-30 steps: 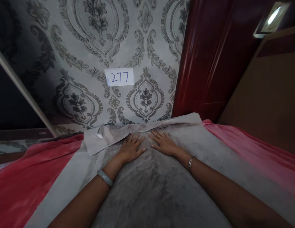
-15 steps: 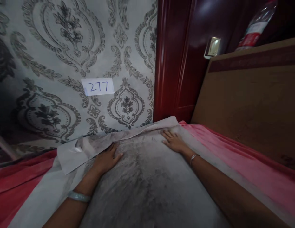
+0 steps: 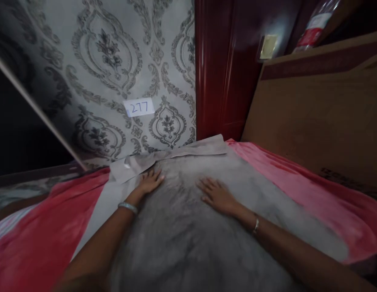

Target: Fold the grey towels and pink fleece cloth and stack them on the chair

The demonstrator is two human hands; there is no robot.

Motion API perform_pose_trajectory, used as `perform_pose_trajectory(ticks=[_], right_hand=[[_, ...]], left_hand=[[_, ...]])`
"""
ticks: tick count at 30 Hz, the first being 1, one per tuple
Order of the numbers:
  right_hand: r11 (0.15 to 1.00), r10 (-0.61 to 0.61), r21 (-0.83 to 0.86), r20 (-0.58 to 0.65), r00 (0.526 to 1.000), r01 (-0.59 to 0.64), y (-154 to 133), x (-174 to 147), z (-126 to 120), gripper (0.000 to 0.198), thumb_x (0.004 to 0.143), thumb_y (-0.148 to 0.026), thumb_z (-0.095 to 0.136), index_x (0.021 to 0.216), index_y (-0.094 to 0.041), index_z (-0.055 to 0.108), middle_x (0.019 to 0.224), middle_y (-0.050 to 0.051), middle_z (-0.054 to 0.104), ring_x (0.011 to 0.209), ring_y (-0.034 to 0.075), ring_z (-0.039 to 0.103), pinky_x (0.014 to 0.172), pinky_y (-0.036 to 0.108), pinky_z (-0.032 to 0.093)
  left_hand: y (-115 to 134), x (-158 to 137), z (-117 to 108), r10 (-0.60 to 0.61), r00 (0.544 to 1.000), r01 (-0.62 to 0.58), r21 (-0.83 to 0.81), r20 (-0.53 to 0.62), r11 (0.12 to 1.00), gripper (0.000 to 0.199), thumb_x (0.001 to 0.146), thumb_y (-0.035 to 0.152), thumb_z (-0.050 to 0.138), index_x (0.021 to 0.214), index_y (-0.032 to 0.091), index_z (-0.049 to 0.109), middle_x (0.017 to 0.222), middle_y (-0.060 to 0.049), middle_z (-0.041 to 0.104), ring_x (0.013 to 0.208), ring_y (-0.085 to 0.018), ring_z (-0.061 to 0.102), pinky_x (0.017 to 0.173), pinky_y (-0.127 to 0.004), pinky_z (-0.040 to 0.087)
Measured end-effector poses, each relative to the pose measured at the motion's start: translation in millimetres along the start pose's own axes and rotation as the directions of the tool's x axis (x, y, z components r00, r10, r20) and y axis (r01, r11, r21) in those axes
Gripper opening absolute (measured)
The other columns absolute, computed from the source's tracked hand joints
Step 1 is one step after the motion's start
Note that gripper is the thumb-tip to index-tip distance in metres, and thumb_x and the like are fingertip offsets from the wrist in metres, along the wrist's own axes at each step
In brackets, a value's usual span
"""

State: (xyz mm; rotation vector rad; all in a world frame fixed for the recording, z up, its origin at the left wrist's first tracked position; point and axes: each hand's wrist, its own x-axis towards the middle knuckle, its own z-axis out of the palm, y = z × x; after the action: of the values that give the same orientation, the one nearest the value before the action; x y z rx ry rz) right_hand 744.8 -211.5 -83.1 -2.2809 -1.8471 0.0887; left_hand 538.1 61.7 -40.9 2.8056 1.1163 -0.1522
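Wall [image 3: 115, 61]: grey wallpaper with a dark damask pattern, carrying a white label [image 3: 139, 107] handwritten "277". Right of it, a glossy dark red wooden door frame [image 3: 219, 73]; a small square wall switch plate [image 3: 268, 46] catches the light beside it, and a brown headboard panel [image 3: 313, 109] runs along the right, a plastic bottle [image 3: 313, 24] with a red label standing above it. Left edge: dark area crossed by a pale slanting rail [image 3: 39, 109]; lighting dim overall.

Bottle [image 3: 314, 22] cut off by top edge.
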Motion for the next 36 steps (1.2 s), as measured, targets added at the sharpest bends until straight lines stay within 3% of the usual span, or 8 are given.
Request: perform_pose_trajectory(ticks=[4, 8, 14, 20, 24, 29, 31, 36], right_hand=[[0.959, 0.262, -0.107, -0.022, 0.965, -0.263, 51, -55, -4, 0.062, 0.100, -0.053, 0.027, 0.156, -0.030, 0.034, 0.165, 0.004, 0.025, 0.152, 0.032, 0.020, 0.120, 0.057, 0.019], [0.878, 0.445, -0.145, -0.107, 0.889, -0.456, 111, -114, -11, 0.064, 0.099, -0.055, 0.024, 0.157, -0.029, 0.031, 0.165, 0.005, 0.026, 0.151, 0.033, 0.022, 0.118, 0.061, 0.022], [0.811, 0.573, -0.146, 0.005, 0.820, -0.566, 109, -177, -19, 0.064, 0.102, -0.048, 0.019, 0.160, -0.024, 0.022, 0.168, 0.008, 0.015, 0.153, 0.029, 0.016, 0.119, 0.057, 0.022], [0.802, 0.580, -0.146, -0.037, 0.813, -0.579, 90, -205, -25, 0.062, 0.101, -0.046, 0.021, 0.156, -0.021, 0.035, 0.164, 0.012, 0.027, 0.150, 0.033, 0.025, 0.115, 0.062, 0.027], [0.869, 0.484, -0.095, -0.048, 0.874, -0.486, 23, -188, -29, 0.059, 0.101, -0.043, 0.020, 0.147, -0.018, 0.047, 0.156, 0.015, 0.042, 0.144, 0.034, 0.037, 0.110, 0.065, 0.033], [0.993, 0.115, -0.010, -0.011, 0.993, -0.115, -111, -150, -11, 0.053, 0.102, -0.039, 0.028, 0.153, -0.026, 0.041, 0.162, 0.009, 0.032, 0.149, 0.031, 0.029, 0.116, 0.061, 0.026], [0.999, 0.037, -0.035, -0.007, 0.999, -0.037, -139, -146, 0, 0.053, 0.102, -0.039, 0.030, 0.153, -0.027, 0.039, 0.163, 0.008, 0.030, 0.150, 0.032, 0.026, 0.117, 0.062, 0.024], [0.990, 0.091, -0.106, 0.009, 0.996, -0.090, -109, -164, 8, 0.056, 0.102, -0.046, 0.031, 0.155, -0.030, 0.036, 0.164, 0.003, 0.027, 0.151, 0.028, 0.023, 0.119, 0.055, 0.023]], left_hand=[[-25, -99, 21, 0.086, 0.996, -0.085, 0.047, -0.027, 0.995, 0.068, 0.097, 0.058, 0.030, 0.159, 0.030, 0.024, 0.168, -0.004, 0.016, 0.154, -0.034, 0.012, 0.120, -0.058, 0.017], [-78, -196, 35, -0.154, 0.977, 0.166, 0.070, -0.150, 0.984, 0.061, 0.100, 0.049, 0.023, 0.157, 0.029, 0.030, 0.166, -0.003, 0.024, 0.152, -0.031, 0.022, 0.119, -0.056, 0.023], [-102, -284, 47, -0.326, 0.921, 0.342, 0.042, -0.212, 0.939, 0.056, 0.100, 0.046, 0.026, 0.153, 0.032, 0.040, 0.162, -0.001, 0.036, 0.150, -0.029, 0.028, 0.117, -0.054, 0.030], [-74, -322, 41, -0.365, 0.912, 0.377, 0.031, -0.189, 0.926, 0.061, 0.100, 0.047, 0.023, 0.156, 0.025, 0.035, 0.163, -0.006, 0.034, 0.146, -0.033, 0.035, 0.117, -0.054, 0.029], [-16, -310, 24, -0.396, 0.901, 0.417, 0.103, -0.177, 0.903, 0.056, 0.099, 0.047, 0.032, 0.138, 0.015, 0.059, 0.157, -0.017, 0.042, 0.144, -0.041, 0.035, 0.113, -0.061, 0.030], [97, -281, 40, 0.085, 0.986, -0.077, 0.062, -0.146, 0.995, 0.055, 0.100, 0.046, 0.038, 0.152, 0.027, 0.041, 0.163, -0.009, 0.032, 0.151, -0.032, 0.025, 0.119, -0.060, 0.022], [123, -280, 56, 0.119, 0.988, -0.115, 0.042, -0.103, 0.992, 0.058, 0.100, 0.051, 0.037, 0.154, 0.030, 0.037, 0.165, -0.008, 0.026, 0.152, -0.035, 0.019, 0.118, -0.063, 0.020], [108, -306, 76, 0.026, 0.992, -0.019, 0.054, -0.124, 0.998, 0.063, 0.098, 0.058, 0.036, 0.156, 0.034, 0.033, 0.167, -0.005, 0.020, 0.153, -0.038, 0.013, 0.120, -0.063, 0.016]])
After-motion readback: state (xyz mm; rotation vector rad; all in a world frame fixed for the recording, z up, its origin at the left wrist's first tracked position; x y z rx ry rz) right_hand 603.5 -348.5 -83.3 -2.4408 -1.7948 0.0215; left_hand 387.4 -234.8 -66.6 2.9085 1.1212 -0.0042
